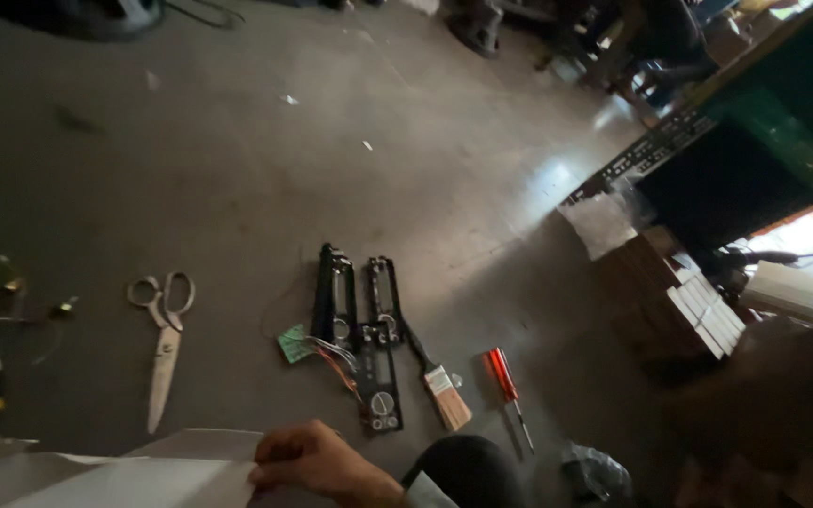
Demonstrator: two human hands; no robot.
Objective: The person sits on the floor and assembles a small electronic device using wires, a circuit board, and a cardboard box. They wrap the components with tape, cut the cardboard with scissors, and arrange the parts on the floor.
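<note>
Paper [134, 475], a big pale sheet, fills the bottom edge, and one hand [317, 461] pinches its corner; I cannot tell which hand it is, and no other hand shows. Beyond the sheet on the floor [350, 160] lie black faceplates [359, 320] with loose wires and a small green board, seemingly stripped, nothing being worked on now. Left of them, well apart, lie scissors [164, 343]. Right of them lie a paintbrush [444, 393], then a red screwdriver [505, 381], untouched.

hand [317, 463] gripping white sheet [134, 480], scissors [164, 343], black panels [359, 329], screwdriver [505, 381]
</note>
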